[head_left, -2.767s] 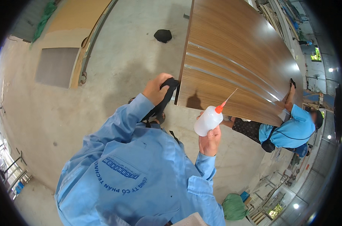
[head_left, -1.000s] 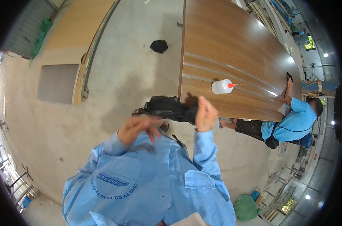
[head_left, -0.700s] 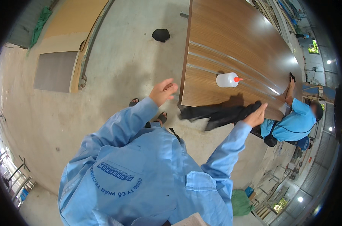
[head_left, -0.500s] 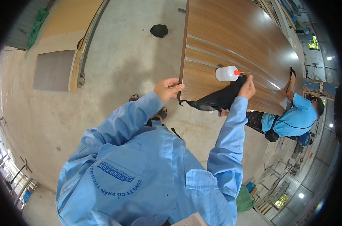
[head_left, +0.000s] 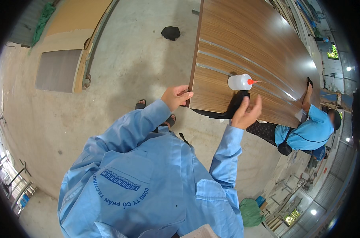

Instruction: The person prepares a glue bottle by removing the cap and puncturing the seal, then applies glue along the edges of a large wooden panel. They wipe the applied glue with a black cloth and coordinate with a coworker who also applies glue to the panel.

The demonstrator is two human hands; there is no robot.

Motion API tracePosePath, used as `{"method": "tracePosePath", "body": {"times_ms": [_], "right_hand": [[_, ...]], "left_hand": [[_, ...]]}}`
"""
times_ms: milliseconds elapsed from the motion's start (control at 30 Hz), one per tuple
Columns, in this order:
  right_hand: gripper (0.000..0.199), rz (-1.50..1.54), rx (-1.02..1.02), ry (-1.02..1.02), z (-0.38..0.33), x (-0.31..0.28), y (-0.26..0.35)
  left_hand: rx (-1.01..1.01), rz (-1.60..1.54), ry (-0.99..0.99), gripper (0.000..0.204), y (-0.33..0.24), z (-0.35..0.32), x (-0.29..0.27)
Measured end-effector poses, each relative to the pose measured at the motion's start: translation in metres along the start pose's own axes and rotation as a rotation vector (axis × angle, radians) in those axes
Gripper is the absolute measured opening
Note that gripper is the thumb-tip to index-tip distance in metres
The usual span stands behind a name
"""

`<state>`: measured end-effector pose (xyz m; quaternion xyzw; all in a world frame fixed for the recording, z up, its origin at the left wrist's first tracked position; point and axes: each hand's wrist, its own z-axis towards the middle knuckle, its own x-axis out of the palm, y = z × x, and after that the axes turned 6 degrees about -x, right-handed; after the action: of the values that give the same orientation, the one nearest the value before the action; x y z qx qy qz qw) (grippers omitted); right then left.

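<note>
A large brown wood-grain panel (head_left: 223, 31) with several pale metallic strips lies flat in front of me. My left hand (head_left: 176, 97) grips its near left corner, thumb on the edge. Over the near edge hangs a black cloth (head_left: 236, 104), part of it resting on the panel. Right beside the cloth is my right hand (head_left: 248, 113), fingers raised and thumb apart; it overlaps the cloth's right side, and the palm side is partly hidden. Just beyond lies a white squeeze bottle (head_left: 239, 82) on its side, its red nozzle pointing right.
A co-worker in a light blue shirt (head_left: 306, 129) stands at the panel's right side, one hand on a black object (head_left: 309, 81) on it. A black bundle (head_left: 170, 33) lies on the floor. Boards (head_left: 59, 71) stand at the left, and a green sack (head_left: 251, 212) sits at lower right.
My right hand has come back toward me from beside the bottle, and its fingers have opened. The black cloth is bunched closer to the near edge. My left hand stays at the corner.
</note>
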<state>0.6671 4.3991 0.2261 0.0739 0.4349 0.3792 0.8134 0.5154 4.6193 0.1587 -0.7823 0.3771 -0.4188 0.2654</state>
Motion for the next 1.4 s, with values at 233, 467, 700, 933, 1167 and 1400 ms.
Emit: {"method": "tracePosePath", "body": {"times_ms": [233,467,700,933,1167,1400], "right_hand": [[0.087,0.224,0.064,0.089,-0.007,0.043,0.022],[0.075,-0.005,-0.013,0.123,0.003,0.039,0.010],[0.022,0.016,0.044,0.263,-0.031,-0.005,0.013],[0.016,0.622,-0.238,0.507,-0.045,0.023,0.168],[0.049,0.343,-0.085,0.886,-0.090,0.078,0.173],[0.058,0.248,0.057,0.843,-0.097,0.128,0.181]], "left_hand": [[0.282,-0.014,-0.464,0.048,0.027,-0.008,-0.026],[-0.176,-0.038,0.014,0.043,0.035,-0.037,-0.044],[-0.015,-0.487,0.095,0.050,0.009,-0.067,-0.039],[-0.187,-0.538,0.252,0.081,-0.003,-0.101,-0.002],[0.013,-0.660,0.250,0.068,0.032,-0.129,-0.041],[0.116,-0.137,0.116,0.055,0.038,-0.161,-0.085]]}}
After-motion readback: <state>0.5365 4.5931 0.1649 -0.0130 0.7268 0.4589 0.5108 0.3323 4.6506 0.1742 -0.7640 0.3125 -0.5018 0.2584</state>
